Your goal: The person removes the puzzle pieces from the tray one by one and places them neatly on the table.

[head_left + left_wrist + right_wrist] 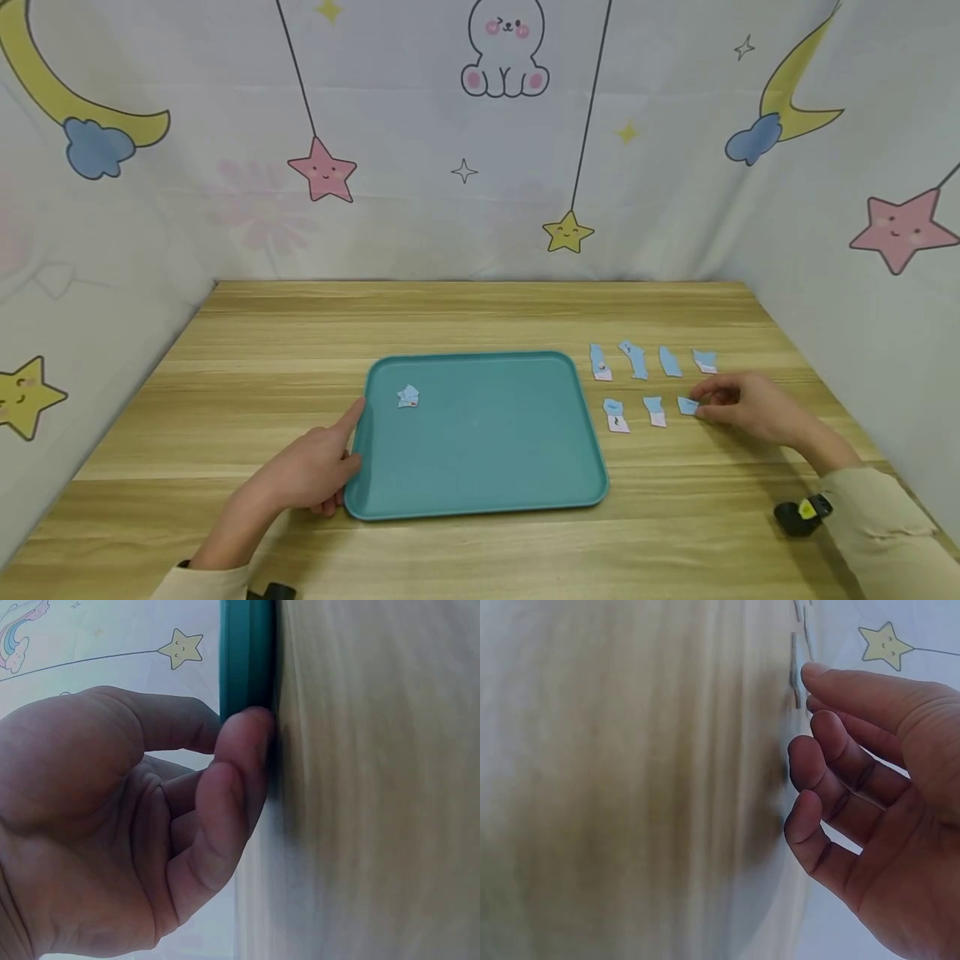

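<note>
At the left side of the teal tray (480,450), my left hand (315,467) lays its index finger along the rim. In the left wrist view its thumb and curled fingers grip the tray's edge (246,660). My right hand (753,408) pinches a small light-blue puzzle piece (687,406) by its right edge with thumb and index finger. In the right wrist view that piece (796,671) shows edge-on at the thumb tip, the other fingers loosely bent. An irregular pale-blue puzzle piece or small cluster (408,397) lies in the tray's upper left.
Right of the tray lie several blue-and-white puzzle pieces in two rows, among them a white-bottomed piece (617,415), a bent piece (633,359) and a short piece (705,361). Wood-grain table (480,558) lies beneath; a patterned cloth backdrop (420,225) encloses its back and sides.
</note>
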Demonstrator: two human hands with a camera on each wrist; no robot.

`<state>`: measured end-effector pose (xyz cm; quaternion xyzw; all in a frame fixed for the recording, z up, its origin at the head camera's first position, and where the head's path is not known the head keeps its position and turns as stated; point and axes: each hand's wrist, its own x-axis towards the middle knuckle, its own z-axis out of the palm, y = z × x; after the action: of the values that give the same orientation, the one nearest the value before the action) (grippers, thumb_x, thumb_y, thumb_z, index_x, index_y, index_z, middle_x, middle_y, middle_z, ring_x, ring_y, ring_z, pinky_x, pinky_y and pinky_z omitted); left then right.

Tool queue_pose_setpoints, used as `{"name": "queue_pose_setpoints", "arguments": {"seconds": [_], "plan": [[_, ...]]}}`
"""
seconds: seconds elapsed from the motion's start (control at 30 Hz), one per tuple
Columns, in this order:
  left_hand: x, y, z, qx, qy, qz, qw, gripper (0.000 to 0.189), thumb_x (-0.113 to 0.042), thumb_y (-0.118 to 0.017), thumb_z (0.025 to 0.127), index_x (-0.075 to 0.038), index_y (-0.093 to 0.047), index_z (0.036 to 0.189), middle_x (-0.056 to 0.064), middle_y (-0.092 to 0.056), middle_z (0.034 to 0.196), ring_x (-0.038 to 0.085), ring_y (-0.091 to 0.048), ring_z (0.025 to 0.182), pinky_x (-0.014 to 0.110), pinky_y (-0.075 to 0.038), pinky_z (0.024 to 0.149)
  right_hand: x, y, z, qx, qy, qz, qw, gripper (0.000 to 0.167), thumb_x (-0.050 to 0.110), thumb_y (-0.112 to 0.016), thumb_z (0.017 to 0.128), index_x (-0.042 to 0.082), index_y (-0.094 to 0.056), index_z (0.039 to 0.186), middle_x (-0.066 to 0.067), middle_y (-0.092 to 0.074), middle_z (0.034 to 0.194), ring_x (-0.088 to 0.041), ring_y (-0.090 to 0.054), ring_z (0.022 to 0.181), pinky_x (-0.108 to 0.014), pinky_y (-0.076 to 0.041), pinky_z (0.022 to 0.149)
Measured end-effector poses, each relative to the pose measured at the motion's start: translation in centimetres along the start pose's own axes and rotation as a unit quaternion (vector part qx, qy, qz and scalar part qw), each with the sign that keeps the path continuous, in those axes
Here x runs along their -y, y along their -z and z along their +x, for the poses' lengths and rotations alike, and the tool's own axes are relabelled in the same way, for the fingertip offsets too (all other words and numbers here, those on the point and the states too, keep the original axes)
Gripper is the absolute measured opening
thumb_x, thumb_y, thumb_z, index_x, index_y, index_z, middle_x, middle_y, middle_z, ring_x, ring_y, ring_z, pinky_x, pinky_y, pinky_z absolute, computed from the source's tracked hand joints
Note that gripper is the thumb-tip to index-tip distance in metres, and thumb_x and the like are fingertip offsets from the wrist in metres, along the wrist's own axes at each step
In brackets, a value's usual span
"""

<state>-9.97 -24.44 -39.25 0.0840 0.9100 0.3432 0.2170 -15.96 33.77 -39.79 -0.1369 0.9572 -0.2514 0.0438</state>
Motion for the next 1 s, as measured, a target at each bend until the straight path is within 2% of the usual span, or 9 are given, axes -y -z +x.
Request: {"name": "queue_pose_setpoints", "arguments": {"seconds": [0.23, 0.47, 1.0], "plan": [[0.0, 0.1, 0.0, 0.001, 0.003, 0.002, 1.0, 0.082, -0.005, -0.05, 0.101, 0.004, -0.003, 0.168, 0.006, -0.063, 0.061, 0.019, -0.059, 0.044, 0.036, -0.053, 0.046, 1.0, 0.9, 0.4, -0.012, 0.014, 0.022, 0.9996, 0.031, 0.013, -0.074, 0.096, -0.003, -0.073, 0.123, -0.001, -0.065, 0.088, -0.002, -0.052, 0.07, -0.024, -0.047, 0.06], [0.0, 0.2, 0.1, 0.002, -0.006, 0.009, 0.9999, 0.081, -0.004, -0.05, 0.102, 0.005, -0.003, 0.167, 0.006, -0.064, 0.061, 0.02, -0.06, 0.045, 0.036, -0.053, 0.047, 3.6, 1.3, 1.3, -0.011, 0.029, 0.003, 0.9995, 0.031, 0.019, -0.075, 0.098, 0.003, -0.075, 0.124, 0.0, -0.066, 0.09, -0.004, -0.054, 0.075, -0.024, -0.046, 0.063], [0.1, 0.1, 0.1, 0.001, -0.004, 0.008, 1.0, 0.081, -0.004, -0.05, 0.102, 0.004, -0.003, 0.168, 0.007, -0.064, 0.061, 0.02, -0.06, 0.045, 0.036, -0.052, 0.047, 8.4, 0.5, 3.7, 0.013, 0.063, 0.013, 0.9978, 0.033, 0.024, -0.077, 0.097, 0.007, -0.075, 0.125, 0.003, -0.065, 0.089, -0.009, -0.056, 0.078, -0.025, -0.048, 0.067]]}}
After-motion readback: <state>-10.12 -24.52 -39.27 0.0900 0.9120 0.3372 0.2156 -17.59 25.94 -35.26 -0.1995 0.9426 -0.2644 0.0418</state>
